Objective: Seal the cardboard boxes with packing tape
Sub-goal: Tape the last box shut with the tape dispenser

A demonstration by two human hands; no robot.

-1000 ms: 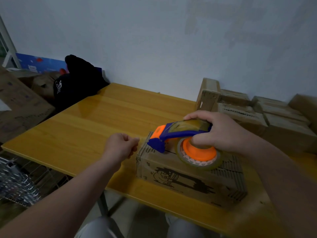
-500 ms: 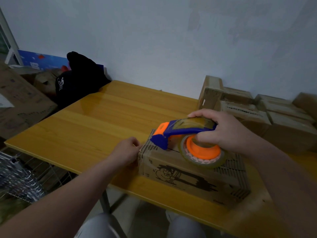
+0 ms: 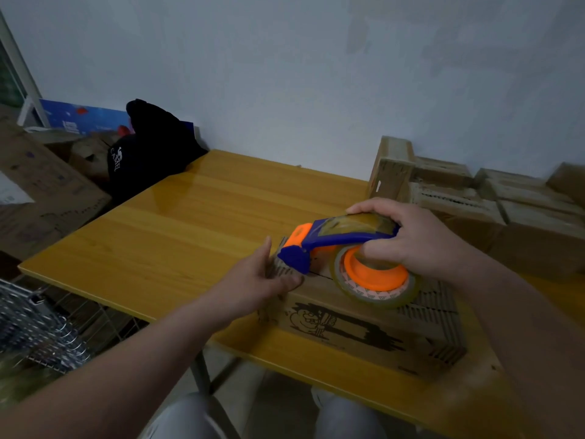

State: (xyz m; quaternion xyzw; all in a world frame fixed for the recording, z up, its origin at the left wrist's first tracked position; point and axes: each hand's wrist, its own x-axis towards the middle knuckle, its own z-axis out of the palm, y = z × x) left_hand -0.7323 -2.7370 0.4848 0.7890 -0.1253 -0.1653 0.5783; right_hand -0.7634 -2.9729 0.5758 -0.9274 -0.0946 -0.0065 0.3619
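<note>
Near table edge: cardboard box lies flat on yellow wooden table, cartoon print facing the person.
Tape dispenser: blue and orange, resting on the box top, nose at the left end.
Right hand: curled round the dispenser's handle.
Left hand: fingers straight, pressing the box's left end.
Far right: stacked cartons by the wall.

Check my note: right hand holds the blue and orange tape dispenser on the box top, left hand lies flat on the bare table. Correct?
Not quite. In the head view the left hand rests on the left end of the cardboard box, not the bare table. The right hand does hold the blue and orange tape dispenser on the box top.
</note>
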